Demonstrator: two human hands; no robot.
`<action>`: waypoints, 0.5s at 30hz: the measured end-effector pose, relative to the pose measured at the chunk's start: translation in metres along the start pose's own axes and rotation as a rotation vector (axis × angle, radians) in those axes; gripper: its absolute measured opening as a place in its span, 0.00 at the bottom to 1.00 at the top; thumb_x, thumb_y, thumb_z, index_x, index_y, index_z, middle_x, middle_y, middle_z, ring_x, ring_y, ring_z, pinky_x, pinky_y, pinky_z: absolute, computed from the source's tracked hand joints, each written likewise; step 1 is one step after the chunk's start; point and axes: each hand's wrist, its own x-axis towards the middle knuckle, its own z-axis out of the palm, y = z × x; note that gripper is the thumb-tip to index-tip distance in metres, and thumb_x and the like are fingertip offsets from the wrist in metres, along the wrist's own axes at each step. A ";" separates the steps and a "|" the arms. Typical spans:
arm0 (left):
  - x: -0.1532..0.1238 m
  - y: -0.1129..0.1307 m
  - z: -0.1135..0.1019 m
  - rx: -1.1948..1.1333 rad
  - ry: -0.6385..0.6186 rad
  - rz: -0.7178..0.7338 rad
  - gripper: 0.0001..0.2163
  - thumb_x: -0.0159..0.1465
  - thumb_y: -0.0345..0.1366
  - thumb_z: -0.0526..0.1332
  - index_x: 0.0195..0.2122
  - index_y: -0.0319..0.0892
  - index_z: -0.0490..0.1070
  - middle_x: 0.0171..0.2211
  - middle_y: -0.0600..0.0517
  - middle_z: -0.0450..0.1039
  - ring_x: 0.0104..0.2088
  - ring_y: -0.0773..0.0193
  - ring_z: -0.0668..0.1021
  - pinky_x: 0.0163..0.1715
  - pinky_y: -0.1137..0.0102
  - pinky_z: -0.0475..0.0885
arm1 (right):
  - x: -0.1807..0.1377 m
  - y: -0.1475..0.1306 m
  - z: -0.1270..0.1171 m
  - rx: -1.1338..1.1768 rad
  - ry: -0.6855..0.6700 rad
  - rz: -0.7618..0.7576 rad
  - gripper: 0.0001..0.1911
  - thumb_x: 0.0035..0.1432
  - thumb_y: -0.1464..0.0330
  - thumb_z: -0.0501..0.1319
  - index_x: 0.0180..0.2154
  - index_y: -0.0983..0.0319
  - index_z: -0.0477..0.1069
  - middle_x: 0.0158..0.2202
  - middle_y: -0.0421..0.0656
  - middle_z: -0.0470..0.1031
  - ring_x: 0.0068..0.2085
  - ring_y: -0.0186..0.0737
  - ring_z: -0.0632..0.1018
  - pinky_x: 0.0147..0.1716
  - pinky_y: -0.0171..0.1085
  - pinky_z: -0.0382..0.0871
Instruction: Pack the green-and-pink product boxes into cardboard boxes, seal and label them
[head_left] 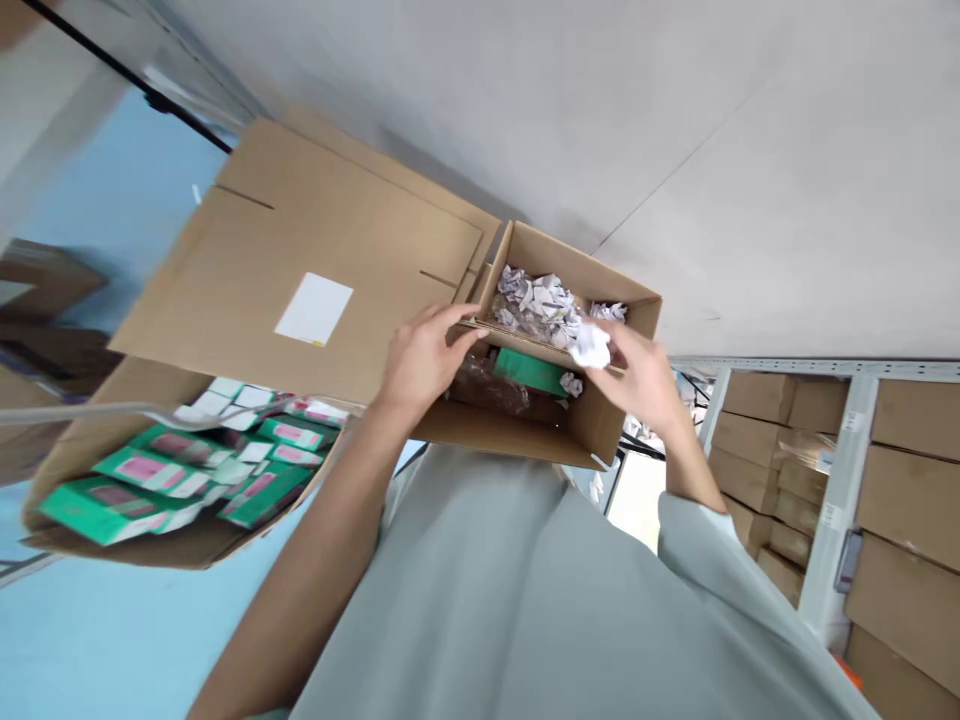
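Note:
Two open cardboard compartments sit side by side in front of my body. Whether they are two boxes or one is hard to tell. The far cardboard box holds crumpled white paper. In the near cardboard box lie a green box, clear plastic wrap and a small paper ball. My left hand pinches the cardboard edge between them at its left end. My right hand is closed on a crumpled piece of white paper above the right end of that edge.
A large flattened cardboard sheet with a white label leans at the left. Below it, a carton holds several green-and-pink boxes. Shelves of brown cartons stand at the right, and a grey wall is ahead.

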 end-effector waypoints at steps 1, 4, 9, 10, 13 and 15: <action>0.000 0.000 0.000 0.005 -0.001 -0.006 0.16 0.73 0.43 0.67 0.60 0.49 0.81 0.59 0.47 0.83 0.59 0.50 0.84 0.62 0.62 0.75 | -0.022 -0.007 0.000 0.033 -0.006 0.014 0.23 0.71 0.66 0.61 0.65 0.60 0.74 0.55 0.48 0.85 0.42 0.44 0.85 0.46 0.40 0.79; 0.000 -0.001 0.000 0.012 -0.005 -0.014 0.16 0.73 0.44 0.67 0.60 0.49 0.81 0.59 0.47 0.83 0.58 0.50 0.83 0.63 0.62 0.74 | -0.071 -0.021 0.015 0.051 -0.055 0.095 0.22 0.72 0.67 0.62 0.64 0.60 0.75 0.53 0.47 0.85 0.40 0.42 0.85 0.43 0.38 0.79; 0.000 0.000 0.000 0.003 -0.010 0.013 0.15 0.73 0.42 0.66 0.59 0.49 0.81 0.60 0.47 0.83 0.61 0.51 0.82 0.65 0.61 0.73 | -0.092 -0.027 0.057 -0.142 -0.157 0.313 0.23 0.72 0.69 0.63 0.66 0.59 0.74 0.55 0.48 0.85 0.44 0.48 0.87 0.41 0.39 0.79; 0.000 0.000 0.000 0.006 -0.011 0.019 0.15 0.73 0.43 0.66 0.59 0.49 0.81 0.60 0.47 0.83 0.61 0.51 0.82 0.65 0.61 0.73 | -0.092 -0.027 0.062 -0.172 -0.167 0.351 0.24 0.73 0.68 0.64 0.67 0.59 0.73 0.56 0.49 0.84 0.45 0.49 0.87 0.41 0.40 0.79; 0.001 -0.001 0.001 0.015 -0.011 0.032 0.15 0.73 0.44 0.66 0.59 0.48 0.81 0.60 0.47 0.83 0.60 0.50 0.82 0.65 0.60 0.73 | -0.092 -0.030 0.067 -0.209 -0.163 0.420 0.26 0.75 0.64 0.64 0.71 0.58 0.69 0.55 0.50 0.84 0.43 0.49 0.87 0.39 0.40 0.79; 0.002 -0.001 0.002 0.012 -0.006 0.041 0.16 0.73 0.43 0.66 0.59 0.48 0.81 0.60 0.46 0.83 0.60 0.50 0.82 0.65 0.59 0.73 | -0.098 -0.031 0.065 -0.202 -0.121 0.438 0.26 0.77 0.62 0.62 0.71 0.58 0.68 0.52 0.49 0.84 0.40 0.47 0.86 0.37 0.39 0.77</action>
